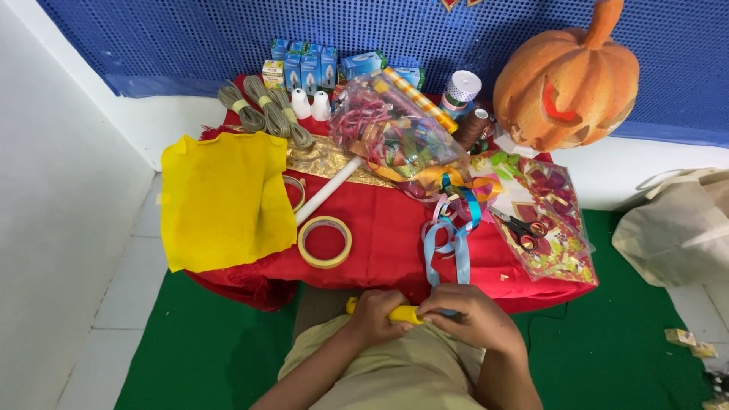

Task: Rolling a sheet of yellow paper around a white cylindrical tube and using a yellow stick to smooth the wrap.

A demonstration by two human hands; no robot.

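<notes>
Gripping a slim yellow rod-shaped object from both ends, the left hand and the right hand were closed around it just above the lap, at the near edge of the red cloth-covered table. A light blue ribbon trailed from the table down to the right hand, apparently not yet wound on. The yellow tape roll, red-handled scissors and yellow felt sheet lay untouched, suggesting an early stage.
</notes>
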